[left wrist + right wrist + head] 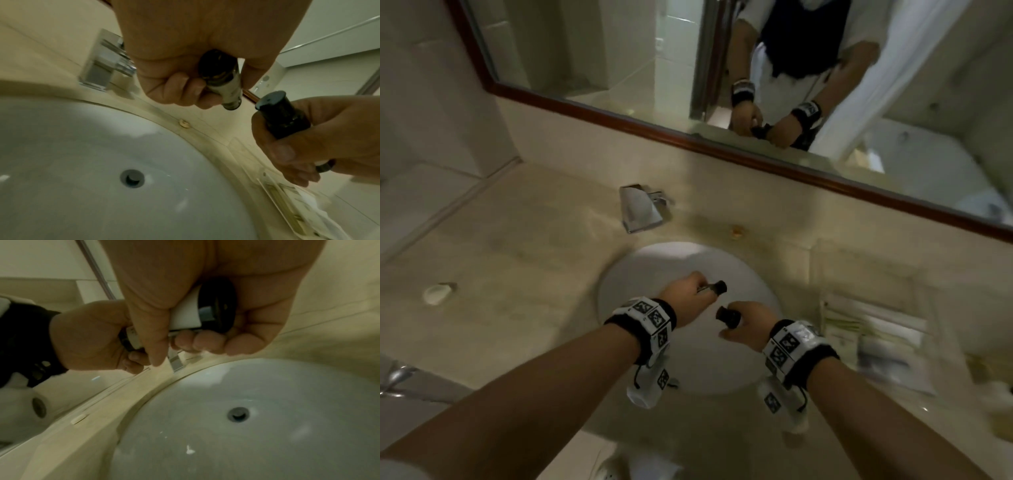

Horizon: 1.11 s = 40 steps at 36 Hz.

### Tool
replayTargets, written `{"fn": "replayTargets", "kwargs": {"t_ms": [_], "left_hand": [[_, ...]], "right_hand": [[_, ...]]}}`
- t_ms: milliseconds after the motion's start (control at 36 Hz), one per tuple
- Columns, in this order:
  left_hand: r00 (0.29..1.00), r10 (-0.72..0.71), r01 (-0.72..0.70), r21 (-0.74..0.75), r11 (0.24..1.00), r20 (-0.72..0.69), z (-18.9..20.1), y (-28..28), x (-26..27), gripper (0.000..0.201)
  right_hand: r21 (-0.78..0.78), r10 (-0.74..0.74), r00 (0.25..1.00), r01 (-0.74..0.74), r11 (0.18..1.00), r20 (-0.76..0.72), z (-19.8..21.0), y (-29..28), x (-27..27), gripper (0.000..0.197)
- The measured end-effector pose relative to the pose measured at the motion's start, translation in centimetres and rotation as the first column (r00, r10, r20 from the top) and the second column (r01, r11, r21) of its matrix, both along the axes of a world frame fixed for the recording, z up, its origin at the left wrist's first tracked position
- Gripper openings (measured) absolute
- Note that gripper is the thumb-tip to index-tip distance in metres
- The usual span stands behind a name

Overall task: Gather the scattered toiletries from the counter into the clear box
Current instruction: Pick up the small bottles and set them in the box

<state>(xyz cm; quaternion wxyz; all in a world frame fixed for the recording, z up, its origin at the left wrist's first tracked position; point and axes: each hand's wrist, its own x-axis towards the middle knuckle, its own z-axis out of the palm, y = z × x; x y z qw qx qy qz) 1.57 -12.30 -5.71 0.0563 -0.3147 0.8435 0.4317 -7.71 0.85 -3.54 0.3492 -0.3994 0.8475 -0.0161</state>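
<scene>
The beige stone counter point(524, 246) ran under a wood-framed mirror point(756, 161), and a round white sink point(688, 260) was set into it; places below are given from that sink. Behind the sink's far rim stood a square chrome faucet point(642, 209). To the right of the sink, on the counter, lay the clear box point(876, 329), blurred, with pale flat packets inside that could not be made out. Well to the left of the sink a small pale oval piece point(438, 293) lay on the counter. A tiny tan spot point(737, 232) sat just behind the sink's far right rim.

Both hands hung over the sink's basin, near each other but apart. The left hand point(685, 298) had its fingers point(185, 87) curled round a small dark-capped bottle point(224, 82), its cap end pointing right. The right hand point(748, 325) had its fingers point(207, 340) and thumb wrapped round a second small bottle point(191, 313) with a pale label and a black cap, the cap pointing toward the left hand. The two caps were just beside each other, not touching. The basin's drain point(132, 178) lay below the hands.
</scene>
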Motion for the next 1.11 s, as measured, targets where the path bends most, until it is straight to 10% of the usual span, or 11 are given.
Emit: {"fn": "replayTargets", "kwargs": {"t_ms": [333,1111], "left_hand": [[0.914,-0.374,0.393,-0.112,0.913,0.155,0.9,12.0,-9.3,0.031],[0.637,-0.584,0.768,-0.356,0.532,0.503,-2.6,29.3,-22.1,0.028]], "right_hand": [[-0.008,-0.208,0.978,0.208,0.978,0.012,1.2,15.3,-8.2,0.016],[-0.075,-0.453,0.867,0.448,0.891,-0.205,-3.8,33.4,-19.4,0.018]]}}
